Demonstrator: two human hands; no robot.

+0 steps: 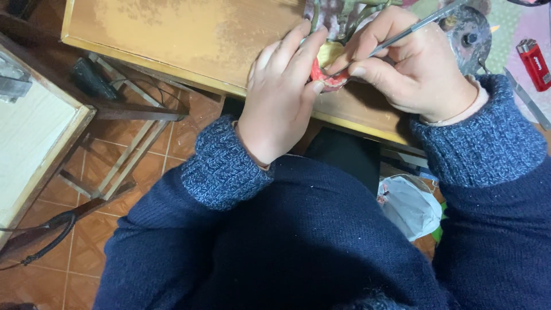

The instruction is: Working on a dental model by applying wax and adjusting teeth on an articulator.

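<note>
Hands working at desk (189, 40) edge. Left hand (281, 95) pinching small red wax piece (325, 77), fingers pressed round it. Right hand (410, 63) gripping thin metal tool (422, 26) like a pen. Wax looking light, soft, easy to break; best holding by sides. Tool pointing down-left at wax, long way slanting up-right.

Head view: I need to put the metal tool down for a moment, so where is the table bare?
The wooden table is bare left of the left hand. Right of the right hand it is crowded: red lighter, round metal piece.
</note>
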